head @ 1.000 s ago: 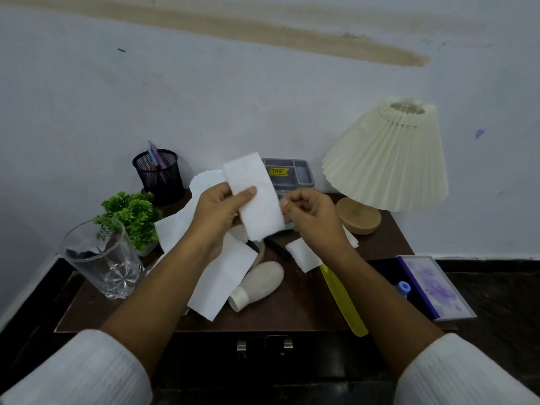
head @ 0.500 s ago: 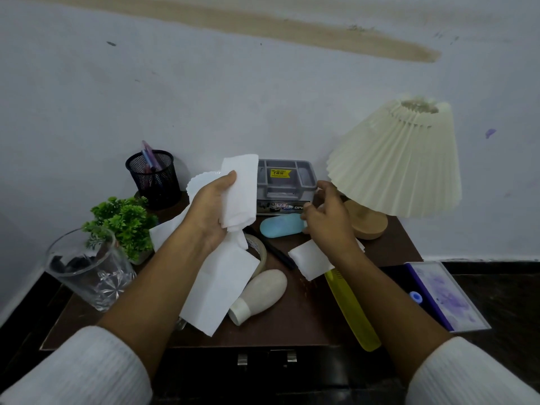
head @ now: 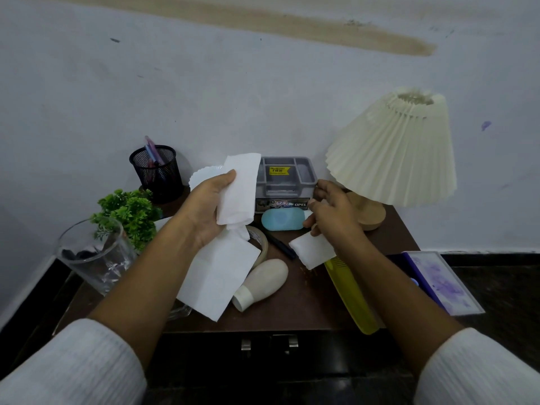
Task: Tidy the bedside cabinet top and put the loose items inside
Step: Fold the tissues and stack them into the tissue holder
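Left hand point(head: 204, 209): raised above cabinet point(head: 292, 312), gripping folded paper point(head: 241, 188).
Right hand point(head: 333, 211): pinching paper scrap point(head: 314, 251) at its top edge.
Scrap position: on cabinet, touching comb point(head: 350, 296).
Nearby: bottle point(head: 263, 282), pen point(head: 280, 245).

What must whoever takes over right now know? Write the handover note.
Left hand grips a folded white paper, lifted above the cabinet top.
Right hand has fingers curled at a small paper scrap; grip unclear.
On top lie: large paper sheet, cream bottle, yellow comb, blue case, tape roll, black pen.
Done: one paper gathered.
Left: collect the other papers, put loose items inside; cabinet front looks shut.
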`<state>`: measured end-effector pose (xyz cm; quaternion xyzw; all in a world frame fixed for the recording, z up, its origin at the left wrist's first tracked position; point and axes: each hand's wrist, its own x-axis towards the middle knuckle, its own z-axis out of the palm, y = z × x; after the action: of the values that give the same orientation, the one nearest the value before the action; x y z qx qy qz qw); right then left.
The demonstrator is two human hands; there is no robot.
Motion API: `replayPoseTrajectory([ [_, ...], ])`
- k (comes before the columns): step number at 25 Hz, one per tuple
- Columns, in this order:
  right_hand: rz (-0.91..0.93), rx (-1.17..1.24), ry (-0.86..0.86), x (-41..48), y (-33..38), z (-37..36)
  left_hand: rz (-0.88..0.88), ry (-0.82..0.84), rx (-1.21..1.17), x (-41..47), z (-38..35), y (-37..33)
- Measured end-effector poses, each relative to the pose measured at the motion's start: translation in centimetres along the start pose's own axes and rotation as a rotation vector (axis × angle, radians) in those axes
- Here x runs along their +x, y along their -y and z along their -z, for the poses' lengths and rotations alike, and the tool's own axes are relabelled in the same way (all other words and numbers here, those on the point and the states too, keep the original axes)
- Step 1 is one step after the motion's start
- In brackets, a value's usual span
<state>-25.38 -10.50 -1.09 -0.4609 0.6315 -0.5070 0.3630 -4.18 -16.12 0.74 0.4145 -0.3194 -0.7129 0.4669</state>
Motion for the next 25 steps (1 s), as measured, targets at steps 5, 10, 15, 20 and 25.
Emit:
replayPoseTrajectory([
  [5, -0.008, -0.062, 0.034, -1.0, -0.1, 0.4, 0.024, -0.009, 0.027, -1.6, 0.3, -0.2],
  [10, 0.026, -0.1, 0.068, -1.5, -0.6, 0.7, 0.029, -0.012, 0.039, -2.8, 0.8, -0.2],
  [15, 0.013, -0.097, 0.072, -2.3, -0.3, 0.8, 0.035, -0.023, 0.055, -3.7, 1.0, -0.1],
  [20, 0.078, -0.277, -0.041, -3.1, 0.3, 0.5, -0.036, -0.093, 0.152, -4.0, 0.9, 0.1],
  [25, 0.385, -0.356, -0.147, -4.5, 1.9, -1.2, -0.274, -0.127, 0.314, -4.8, -0.2, -0.4],
])
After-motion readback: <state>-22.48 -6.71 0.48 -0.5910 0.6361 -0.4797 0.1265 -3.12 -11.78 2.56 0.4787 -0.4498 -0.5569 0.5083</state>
